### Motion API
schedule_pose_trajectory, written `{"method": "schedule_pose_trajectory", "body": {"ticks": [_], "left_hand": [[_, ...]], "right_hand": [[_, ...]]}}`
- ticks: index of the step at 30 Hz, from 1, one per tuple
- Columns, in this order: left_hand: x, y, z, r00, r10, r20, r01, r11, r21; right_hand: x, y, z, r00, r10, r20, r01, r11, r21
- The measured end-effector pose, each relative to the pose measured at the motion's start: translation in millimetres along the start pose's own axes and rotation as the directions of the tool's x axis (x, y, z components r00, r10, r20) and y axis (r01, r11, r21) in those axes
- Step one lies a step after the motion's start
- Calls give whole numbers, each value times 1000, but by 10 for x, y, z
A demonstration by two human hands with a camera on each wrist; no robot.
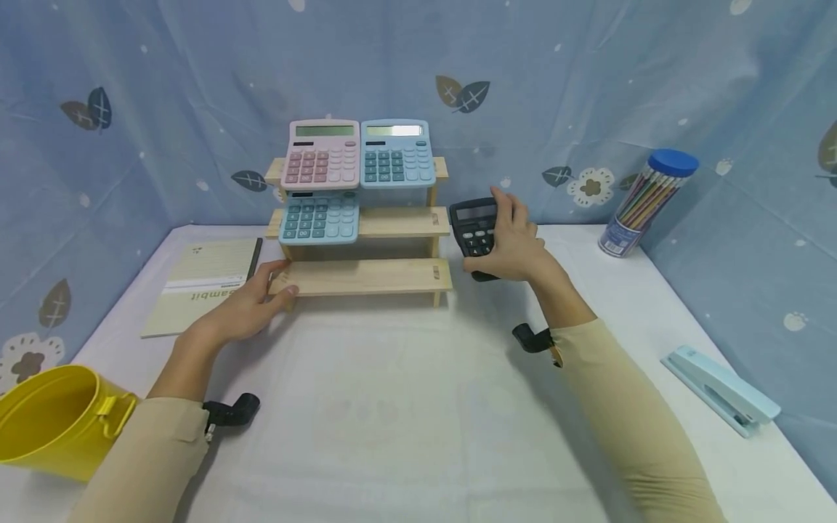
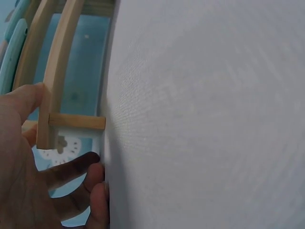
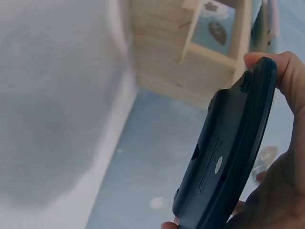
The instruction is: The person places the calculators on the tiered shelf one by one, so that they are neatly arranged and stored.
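Note:
A three-step wooden rack (image 1: 366, 278) stands at the back of the table. Its top step carries a pink calculator (image 1: 320, 156) and a light blue calculator (image 1: 398, 154); on the left of the middle step leans another blue calculator (image 1: 319, 220). My left hand (image 1: 245, 305) grips the left end of the lowest step, thumb on the board (image 2: 52, 90) in the left wrist view, other fingers beyond its end. To the rack's right, my right hand (image 1: 516, 243) holds a black calculator (image 1: 474, 229) by its edges, tilted and raised. Its back (image 3: 224, 152) shows in the right wrist view.
A notepad (image 1: 203, 280) with a dark spine lies left of the rack. A yellow bucket (image 1: 118, 414) stands at the front left. At the right are a blue-lidded jar of pencils (image 1: 644, 203) and a light blue stapler (image 1: 719, 388). Patterned blue curtains enclose the table.

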State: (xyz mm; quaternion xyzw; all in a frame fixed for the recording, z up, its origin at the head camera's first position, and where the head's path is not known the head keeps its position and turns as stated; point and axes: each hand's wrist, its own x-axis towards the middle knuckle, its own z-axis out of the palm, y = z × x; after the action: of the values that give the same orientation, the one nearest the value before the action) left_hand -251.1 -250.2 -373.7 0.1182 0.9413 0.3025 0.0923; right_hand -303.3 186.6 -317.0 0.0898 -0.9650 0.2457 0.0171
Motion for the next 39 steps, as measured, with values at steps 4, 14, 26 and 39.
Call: {"method": "schedule_pose_trajectory", "body": {"ticks": [4, 14, 26, 39], "left_hand": [[11, -8, -2, 1000, 6, 3, -6, 1000, 2], [2, -21, 23, 1000, 0, 1, 0, 1000, -8], [-5, -17, 16, 1000, 0, -3, 0, 1000, 2], [9, -43, 20, 1000, 5, -10, -5, 1000, 0]], "right_hand": [[-78, -96, -54, 999, -28, -22, 28, 1000, -5], [-213, -182, -135, 996, -72, -54, 72, 997, 8], [-323, -380, -85, 983, -174, -60, 176, 984, 24], [-276, -609, 57, 974, -224, -27, 225, 974, 21]]}}
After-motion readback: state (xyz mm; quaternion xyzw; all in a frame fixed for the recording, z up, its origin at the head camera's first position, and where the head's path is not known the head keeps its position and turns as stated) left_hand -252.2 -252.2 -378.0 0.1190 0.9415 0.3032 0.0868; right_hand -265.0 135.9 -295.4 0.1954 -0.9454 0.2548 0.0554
